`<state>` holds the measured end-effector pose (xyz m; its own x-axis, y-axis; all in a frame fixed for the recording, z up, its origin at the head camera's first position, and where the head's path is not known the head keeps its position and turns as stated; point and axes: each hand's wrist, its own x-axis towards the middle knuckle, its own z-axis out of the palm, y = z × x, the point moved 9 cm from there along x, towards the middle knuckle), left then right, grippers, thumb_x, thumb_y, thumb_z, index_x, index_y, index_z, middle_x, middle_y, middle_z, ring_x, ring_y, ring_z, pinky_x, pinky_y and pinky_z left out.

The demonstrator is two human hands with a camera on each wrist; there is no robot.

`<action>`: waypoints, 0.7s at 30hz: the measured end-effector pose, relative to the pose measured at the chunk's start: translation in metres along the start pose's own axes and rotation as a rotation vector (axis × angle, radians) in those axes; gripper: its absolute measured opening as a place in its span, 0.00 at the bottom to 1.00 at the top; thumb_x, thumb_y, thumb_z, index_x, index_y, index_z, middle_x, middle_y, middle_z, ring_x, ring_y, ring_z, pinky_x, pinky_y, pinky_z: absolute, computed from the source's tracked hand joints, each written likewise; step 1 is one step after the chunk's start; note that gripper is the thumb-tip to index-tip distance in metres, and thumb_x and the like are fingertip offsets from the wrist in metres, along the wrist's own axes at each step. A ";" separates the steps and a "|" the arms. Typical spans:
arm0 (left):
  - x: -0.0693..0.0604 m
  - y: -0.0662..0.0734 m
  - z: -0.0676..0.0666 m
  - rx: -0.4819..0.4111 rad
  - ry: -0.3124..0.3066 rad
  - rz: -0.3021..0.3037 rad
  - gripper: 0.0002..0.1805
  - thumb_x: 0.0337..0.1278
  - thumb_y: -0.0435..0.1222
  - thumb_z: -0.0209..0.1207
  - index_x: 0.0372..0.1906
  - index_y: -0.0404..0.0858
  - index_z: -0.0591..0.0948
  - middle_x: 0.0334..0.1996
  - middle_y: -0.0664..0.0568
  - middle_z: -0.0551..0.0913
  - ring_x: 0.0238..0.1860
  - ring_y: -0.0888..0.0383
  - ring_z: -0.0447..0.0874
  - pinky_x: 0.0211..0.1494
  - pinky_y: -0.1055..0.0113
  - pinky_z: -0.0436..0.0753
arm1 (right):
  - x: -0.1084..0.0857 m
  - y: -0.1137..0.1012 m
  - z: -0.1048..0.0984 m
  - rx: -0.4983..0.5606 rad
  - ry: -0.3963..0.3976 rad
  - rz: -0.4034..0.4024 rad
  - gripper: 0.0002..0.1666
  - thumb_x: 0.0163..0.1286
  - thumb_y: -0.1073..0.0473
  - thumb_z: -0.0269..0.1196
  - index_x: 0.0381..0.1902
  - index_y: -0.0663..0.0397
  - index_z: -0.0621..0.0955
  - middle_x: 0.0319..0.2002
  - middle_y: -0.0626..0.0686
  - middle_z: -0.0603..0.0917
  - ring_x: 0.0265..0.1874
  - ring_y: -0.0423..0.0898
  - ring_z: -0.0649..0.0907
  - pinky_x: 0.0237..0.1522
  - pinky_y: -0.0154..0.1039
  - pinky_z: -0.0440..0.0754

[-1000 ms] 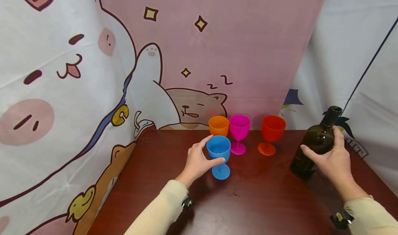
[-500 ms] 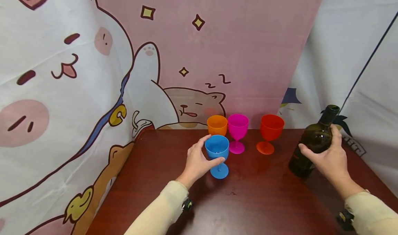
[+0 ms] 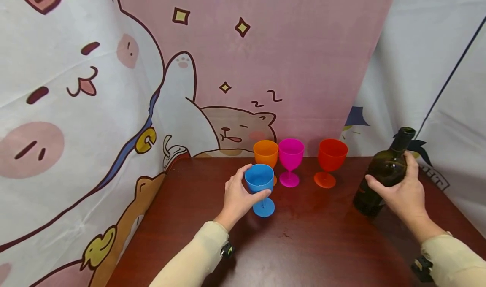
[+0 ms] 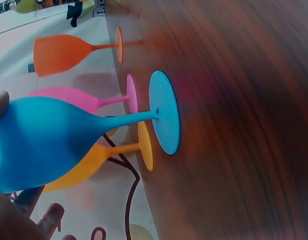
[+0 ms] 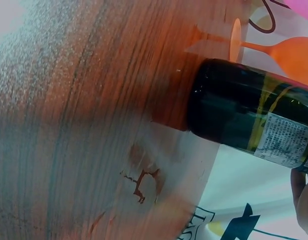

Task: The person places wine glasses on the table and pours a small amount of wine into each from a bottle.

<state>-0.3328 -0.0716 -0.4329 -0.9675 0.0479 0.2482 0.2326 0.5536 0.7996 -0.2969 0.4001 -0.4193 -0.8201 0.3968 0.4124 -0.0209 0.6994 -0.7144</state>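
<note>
A blue plastic goblet is upright in my left hand, its bowl held between thumb and fingers. In the left wrist view its round foot is close to the tabletop; I cannot tell if it touches. Behind it are an orange-yellow goblet, partly hidden, and a magenta goblet. Farther right stands a red-orange goblet. My right hand grips a dark green glass wine bottle around its body, mouth upward. The right wrist view shows a printed label on the bottle.
All of this is on a dark reddish-brown wooden table. Its far edge meets a pink and white cloth backdrop with cartoon animals. Small marks show on the tabletop near the bottle.
My left hand has shifted slightly left with the blue goblet, showing a bit of the orange-yellow goblet's foot behind it. The right hand keeps its grip on the bottle, practically still.
</note>
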 end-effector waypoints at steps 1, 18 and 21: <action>0.000 -0.002 -0.003 0.002 0.005 -0.006 0.50 0.49 0.59 0.79 0.78 0.59 0.69 0.67 0.50 0.80 0.71 0.43 0.69 0.62 0.39 0.82 | 0.000 0.000 0.000 0.002 -0.001 0.004 0.69 0.62 0.47 0.76 0.88 0.37 0.45 0.70 0.80 0.70 0.61 0.81 0.74 0.59 0.78 0.69; 0.042 -0.044 -0.058 0.070 0.115 -0.085 0.53 0.53 0.57 0.78 0.81 0.51 0.65 0.67 0.41 0.80 0.69 0.39 0.72 0.73 0.36 0.66 | -0.002 0.000 0.000 0.031 0.030 -0.027 0.69 0.60 0.49 0.78 0.87 0.38 0.47 0.67 0.81 0.73 0.58 0.82 0.75 0.55 0.78 0.69; 0.052 -0.046 -0.062 0.095 0.121 -0.083 0.53 0.53 0.56 0.78 0.81 0.49 0.65 0.67 0.39 0.80 0.69 0.38 0.72 0.75 0.37 0.62 | -0.002 0.000 -0.001 0.032 0.038 -0.032 0.69 0.59 0.49 0.78 0.87 0.37 0.48 0.65 0.81 0.74 0.56 0.82 0.75 0.54 0.77 0.69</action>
<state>-0.3873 -0.1456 -0.4229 -0.9626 -0.0990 0.2521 0.1362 0.6278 0.7664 -0.2945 0.4001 -0.4195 -0.7964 0.3975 0.4557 -0.0654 0.6926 -0.7184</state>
